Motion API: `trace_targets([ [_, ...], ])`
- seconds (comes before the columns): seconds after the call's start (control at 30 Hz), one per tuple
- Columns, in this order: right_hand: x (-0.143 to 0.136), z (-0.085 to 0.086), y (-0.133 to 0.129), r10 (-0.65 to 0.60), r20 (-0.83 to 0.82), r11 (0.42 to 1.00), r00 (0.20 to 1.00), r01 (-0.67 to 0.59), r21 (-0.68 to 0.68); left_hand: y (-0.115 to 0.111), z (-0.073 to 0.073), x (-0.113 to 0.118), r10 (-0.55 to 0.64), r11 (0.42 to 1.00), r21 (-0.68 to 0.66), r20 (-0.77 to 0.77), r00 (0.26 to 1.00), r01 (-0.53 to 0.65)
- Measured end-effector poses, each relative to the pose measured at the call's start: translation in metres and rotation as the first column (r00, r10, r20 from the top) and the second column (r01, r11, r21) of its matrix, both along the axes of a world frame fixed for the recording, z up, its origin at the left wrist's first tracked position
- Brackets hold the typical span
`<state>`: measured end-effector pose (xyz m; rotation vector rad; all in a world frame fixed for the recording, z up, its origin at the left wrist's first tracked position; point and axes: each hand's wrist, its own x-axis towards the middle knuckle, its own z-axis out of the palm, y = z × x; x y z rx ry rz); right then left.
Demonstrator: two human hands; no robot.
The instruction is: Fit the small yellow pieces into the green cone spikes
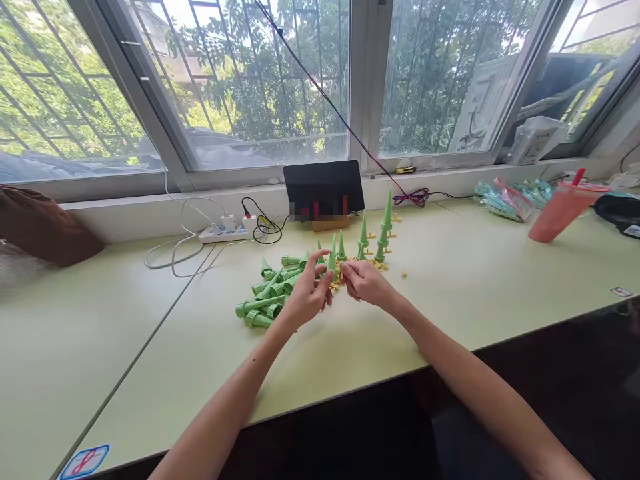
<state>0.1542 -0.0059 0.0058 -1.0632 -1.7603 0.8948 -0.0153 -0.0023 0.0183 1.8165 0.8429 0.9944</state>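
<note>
My left hand is closed on a green plastic watering spike, held upright with its point upward. Close beside it, the fingertips of my right hand pinch a small yellow valve against the spike's side, partly hidden by the fingers. Left of my hands lies a pile of loose green spikes. Behind my right hand stand stacked spikes with yellow valves sticking out of their sides, and a shorter stack. Small yellow valves lie scattered around their bases.
A dark tablet leans on a brown stand at the back. To its left are a white power strip and cables. A red cup and plastic packets stand at the right. The table's front edge runs below my forearms.
</note>
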Motion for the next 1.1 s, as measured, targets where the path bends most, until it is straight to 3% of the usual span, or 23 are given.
trace_targets([
  [0.2,-0.004,0.0,0.001,-0.058,-0.025,0.998,0.998,0.059,0.019,0.005,-0.006,0.001,0.036,0.999,0.005,-0.009,0.999,-0.036],
  [0.43,-0.007,0.001,-0.001,-0.19,0.049,0.97,0.981,0.18,0.162,0.007,-0.004,0.001,0.274,0.961,0.034,0.034,0.961,-0.275],
  [0.63,-0.008,-0.004,0.0,-0.211,0.126,0.942,0.969,0.167,0.292,0.005,0.003,0.001,0.222,0.968,-0.155,0.171,0.96,-0.196],
  [0.83,-0.006,-0.007,0.001,-0.187,0.184,0.937,0.965,0.119,0.33,0.007,0.003,0.0,0.174,0.928,-0.368,0.27,0.947,-0.066],
  [1.1,-0.007,-0.006,0.0,-0.183,0.197,0.936,0.963,0.109,0.336,0.006,0.003,-0.004,0.122,0.908,-0.419,0.26,0.958,-0.002],
])
